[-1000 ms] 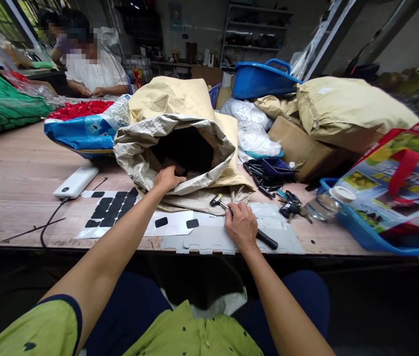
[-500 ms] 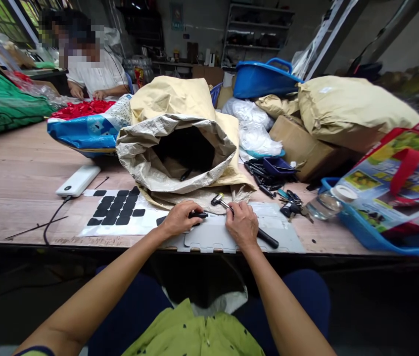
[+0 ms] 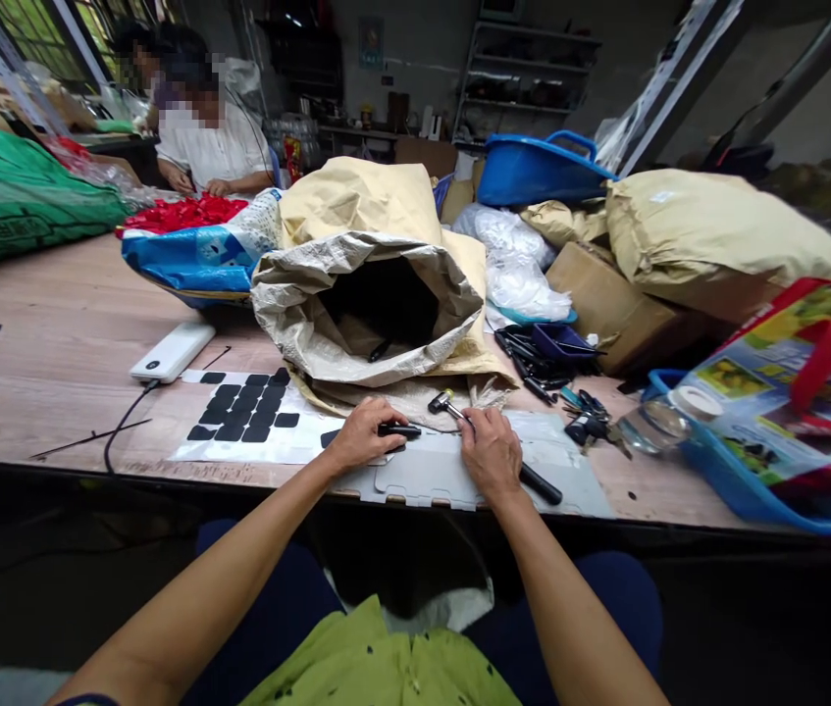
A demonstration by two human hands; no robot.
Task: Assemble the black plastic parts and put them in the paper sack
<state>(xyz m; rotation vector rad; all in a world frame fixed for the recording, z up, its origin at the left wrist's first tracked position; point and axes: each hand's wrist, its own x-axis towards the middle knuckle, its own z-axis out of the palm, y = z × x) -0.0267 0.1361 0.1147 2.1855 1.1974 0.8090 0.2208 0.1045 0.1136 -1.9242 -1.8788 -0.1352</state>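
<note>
My left hand [image 3: 363, 433] is closed around a small black cylindrical piece [image 3: 400, 429], which sticks out past the fingertips to the right. What else lies under those fingers is hidden. In my right hand [image 3: 490, 451] is a small hammer [image 3: 542, 484]; its metal head points away to the upper left and its black grip comes out below the palm. Both hands rest low over a grey sheet [image 3: 430, 473] at the table's front edge. Left of them, several black rounded pads [image 3: 242, 407] lie in rows on white paper.
Behind the hands an open sack [image 3: 275, 304] gapes, dark inside. A white power bank [image 3: 172, 353] with a cable lies left. Rightward are black parts, keys [image 3: 588, 417], a water bottle [image 3: 654, 427] and a blue basin [image 3: 753, 485]. A person [image 3: 216, 147] sits across the table.
The whole view has shifted slightly, so everything appears a little farther right. Both hands keep the same hold on the black piece and the hammer.
</note>
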